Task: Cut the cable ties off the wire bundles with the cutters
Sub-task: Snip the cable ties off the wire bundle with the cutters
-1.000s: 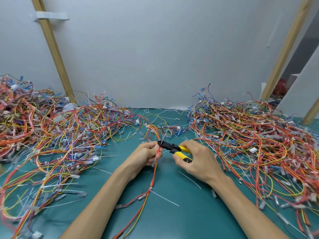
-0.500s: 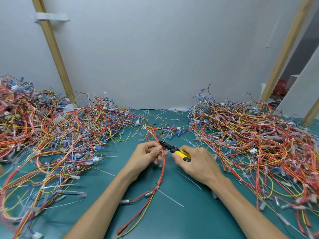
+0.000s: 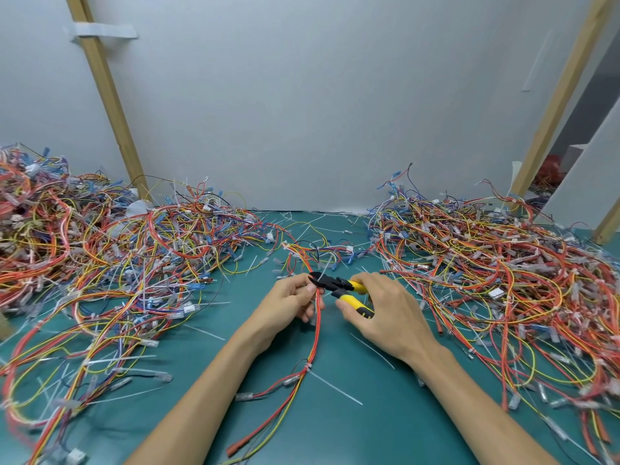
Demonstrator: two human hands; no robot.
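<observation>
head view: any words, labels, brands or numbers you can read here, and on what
None can be read.
Cutters: no brand or mark shows.
White tag in the right pile: too small to read.
Tape on the post: blank.

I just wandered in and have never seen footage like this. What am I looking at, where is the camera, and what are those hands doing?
No machine here: these are a person's two bare hands, filmed by one wide-angle camera worn on the head, looking forward and down. The left hand holds a thin wire bundle of red, orange and yellow wires. The right hand grips yellow-handled cutters, their black tip at the bundle beside the left fingers. Lower down, a white cable tie wraps the same bundle. Below lies a green table. The left wire pile and right wire pile are big tangles; loose white tie strips lie scattered between.
</observation>
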